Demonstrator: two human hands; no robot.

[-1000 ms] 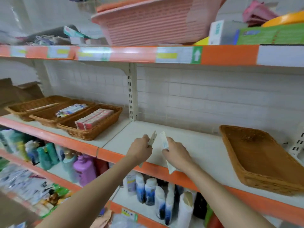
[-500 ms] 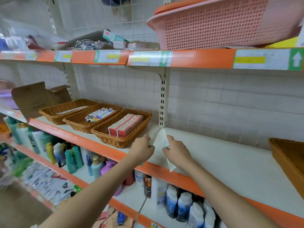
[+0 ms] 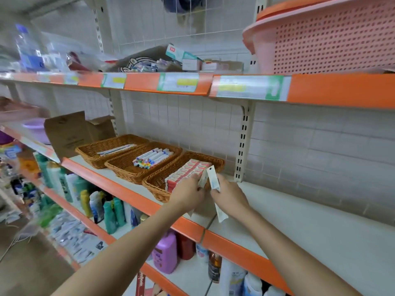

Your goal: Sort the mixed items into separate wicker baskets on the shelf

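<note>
left hand point(image 3: 188, 194): clenched round a slim white packet point(image 3: 203, 178), its long axis running up and away from the wrist.
right hand point(image 3: 229, 196): grasping a second white packet point(image 3: 214, 181), held nearly upright, the lower end poking out below the palm.
the two packets: just beside each other, tops almost touching, between the hands.
nearest basket point(image 3: 158, 190): just left of and beyond the left hand's grip, already filled with red-and-white boxes point(image 3: 186, 171); the left hand overlaps its near right corner.
marker basket point(image 3: 128, 170): further left of the grip, holding coloured markers point(image 3: 152, 160).
far basket point(image 3: 96, 153): furthest left, with thin flat items i cannot identify.
nearer hand: the left, for all three baskets.
key relation: every basket lies left of both grips, their long axes slanting back into the shelf point(image 3: 310, 238).
change: compared with half a second earlier, the hands sit closer to the box basket, and the view has swung left.
</note>
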